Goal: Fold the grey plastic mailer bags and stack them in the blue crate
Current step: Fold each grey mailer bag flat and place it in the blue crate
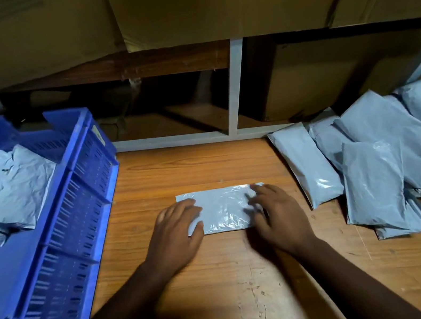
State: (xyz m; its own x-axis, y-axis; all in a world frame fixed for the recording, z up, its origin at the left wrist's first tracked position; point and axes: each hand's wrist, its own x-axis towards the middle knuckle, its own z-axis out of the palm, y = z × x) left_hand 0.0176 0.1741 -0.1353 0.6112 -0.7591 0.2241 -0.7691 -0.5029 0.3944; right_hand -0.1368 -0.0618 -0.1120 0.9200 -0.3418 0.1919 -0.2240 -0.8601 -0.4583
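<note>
A grey mailer bag [223, 207], folded into a flat strip, lies on the wooden table in front of me. My left hand [176, 233] presses flat on its left end, fingers spread. My right hand [278, 215] rests on its right end, fingers on the plastic and slightly blurred. The blue crate [80, 210] stands at the left with folded grey bags [10, 194] lying inside. A loose pile of unfolded grey mailer bags [387, 150] lies at the right.
The wooden table [225, 283] is worn and scratched near the front edge. Behind it a white-framed shelf [237, 92] holds dark compartments, with large cardboard boxes [204, 3] above.
</note>
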